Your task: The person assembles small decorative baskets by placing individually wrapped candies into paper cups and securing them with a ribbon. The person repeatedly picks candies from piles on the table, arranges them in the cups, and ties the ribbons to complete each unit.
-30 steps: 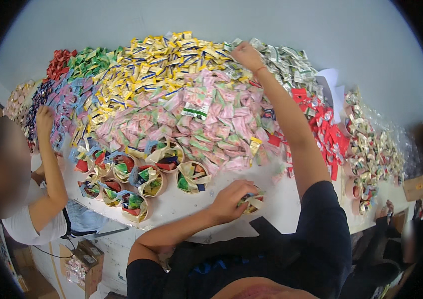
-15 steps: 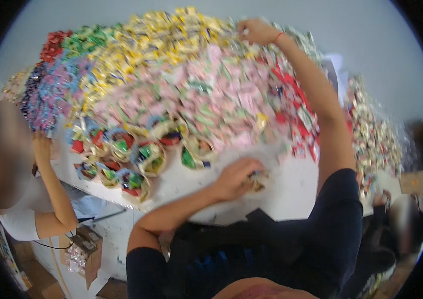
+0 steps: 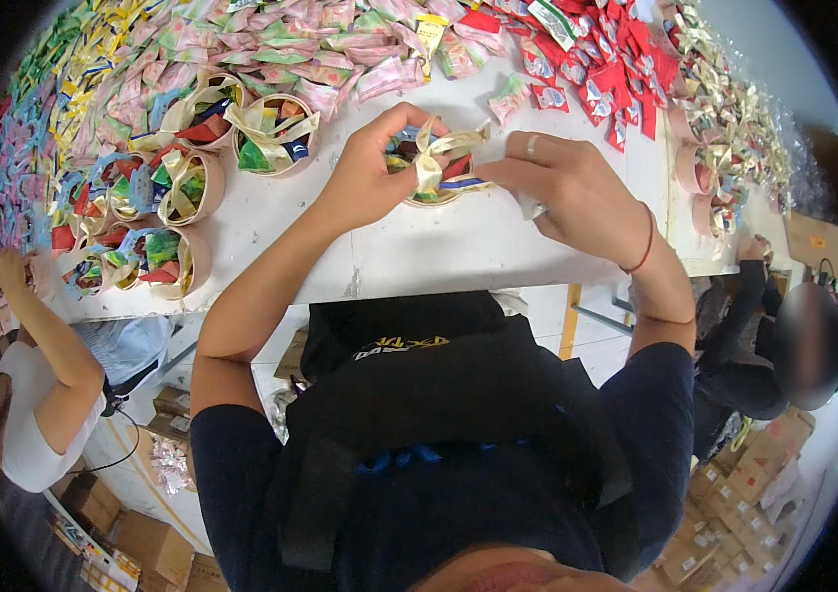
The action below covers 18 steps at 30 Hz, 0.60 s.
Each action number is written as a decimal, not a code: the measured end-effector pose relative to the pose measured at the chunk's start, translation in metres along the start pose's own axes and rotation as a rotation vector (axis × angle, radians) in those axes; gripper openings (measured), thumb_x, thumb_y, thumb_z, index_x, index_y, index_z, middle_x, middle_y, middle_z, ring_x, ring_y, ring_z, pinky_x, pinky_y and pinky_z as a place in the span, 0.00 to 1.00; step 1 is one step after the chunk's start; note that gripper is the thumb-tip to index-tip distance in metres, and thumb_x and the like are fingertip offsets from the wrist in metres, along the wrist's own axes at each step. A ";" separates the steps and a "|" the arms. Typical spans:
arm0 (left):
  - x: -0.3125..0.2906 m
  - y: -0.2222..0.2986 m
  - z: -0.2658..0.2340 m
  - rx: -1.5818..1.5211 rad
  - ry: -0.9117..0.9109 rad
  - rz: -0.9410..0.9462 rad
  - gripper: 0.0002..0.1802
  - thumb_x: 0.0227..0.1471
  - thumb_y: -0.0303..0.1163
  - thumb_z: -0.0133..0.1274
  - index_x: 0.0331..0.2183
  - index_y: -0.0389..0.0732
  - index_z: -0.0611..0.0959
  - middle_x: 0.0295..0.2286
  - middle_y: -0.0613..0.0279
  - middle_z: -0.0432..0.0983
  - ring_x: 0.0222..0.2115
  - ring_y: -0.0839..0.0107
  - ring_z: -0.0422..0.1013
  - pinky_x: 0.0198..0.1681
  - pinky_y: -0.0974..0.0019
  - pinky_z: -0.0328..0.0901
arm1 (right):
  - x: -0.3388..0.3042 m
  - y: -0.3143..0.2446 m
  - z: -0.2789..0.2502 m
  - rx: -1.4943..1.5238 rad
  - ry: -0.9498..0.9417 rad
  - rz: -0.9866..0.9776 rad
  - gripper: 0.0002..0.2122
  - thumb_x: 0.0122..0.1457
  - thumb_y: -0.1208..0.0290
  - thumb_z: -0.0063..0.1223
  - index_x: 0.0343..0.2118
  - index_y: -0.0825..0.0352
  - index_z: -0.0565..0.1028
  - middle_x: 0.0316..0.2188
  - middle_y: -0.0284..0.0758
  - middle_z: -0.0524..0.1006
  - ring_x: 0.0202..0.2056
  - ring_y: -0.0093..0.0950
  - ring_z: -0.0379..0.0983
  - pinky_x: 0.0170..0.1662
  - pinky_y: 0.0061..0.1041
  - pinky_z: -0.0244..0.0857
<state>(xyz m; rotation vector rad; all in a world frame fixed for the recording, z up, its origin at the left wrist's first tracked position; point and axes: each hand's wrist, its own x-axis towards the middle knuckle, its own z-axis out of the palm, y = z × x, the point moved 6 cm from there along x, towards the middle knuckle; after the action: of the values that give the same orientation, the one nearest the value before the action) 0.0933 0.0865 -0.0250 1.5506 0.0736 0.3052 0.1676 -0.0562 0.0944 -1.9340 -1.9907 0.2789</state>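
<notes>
A small round tub filled with colourful wrapped packets stands on the white table in front of me. My left hand is closed around its left side, thumb and forefinger at a cream-coloured packet that stands up out of the tub. My right hand is at the tub's right rim, thumb and forefinger pinched by the end of a packet there. A pale, shiny packet shows under its curled fingers. How firmly the right fingertips grip the packet in the tub is partly hidden.
Several filled tubs stand to the left. Heaps of pink-and-green packets and red packets lie behind. More tubs stand at the right. One person is at the left, another at the right.
My right hand has come back from the far heap to the tub. My left hand's tub is now upright in clear view. The head view has tilted nearer to my body.
</notes>
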 end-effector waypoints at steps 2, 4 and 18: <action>-0.001 0.000 0.000 0.005 -0.011 -0.062 0.15 0.51 0.28 0.63 0.40 0.39 0.77 0.34 0.67 0.77 0.35 0.82 0.71 0.40 0.73 0.67 | 0.007 -0.010 0.010 -0.206 0.069 -0.136 0.06 0.47 0.77 0.54 0.30 0.68 0.76 0.31 0.37 0.76 0.35 0.32 0.76 0.35 0.30 0.71; -0.001 0.001 0.001 0.020 -0.041 -0.037 0.17 0.49 0.28 0.63 0.41 0.39 0.77 0.37 0.66 0.77 0.38 0.80 0.71 0.42 0.72 0.67 | 0.014 -0.021 0.034 -0.321 -0.004 -0.231 0.07 0.46 0.77 0.55 0.30 0.68 0.77 0.33 0.37 0.76 0.35 0.33 0.76 0.35 0.30 0.72; -0.003 0.017 0.011 0.417 -0.016 0.206 0.23 0.44 0.33 0.66 0.42 0.43 0.76 0.39 0.59 0.74 0.41 0.58 0.71 0.44 0.59 0.66 | -0.039 0.048 0.061 1.388 0.538 0.434 0.25 0.39 0.85 0.40 0.46 0.67 0.69 0.49 0.36 0.69 0.48 0.24 0.64 0.56 0.22 0.53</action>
<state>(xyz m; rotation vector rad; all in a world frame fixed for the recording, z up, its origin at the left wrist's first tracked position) 0.0900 0.0748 -0.0083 1.9795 -0.0389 0.4609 0.1888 -0.0869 0.0156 -1.1992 -0.5871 0.8431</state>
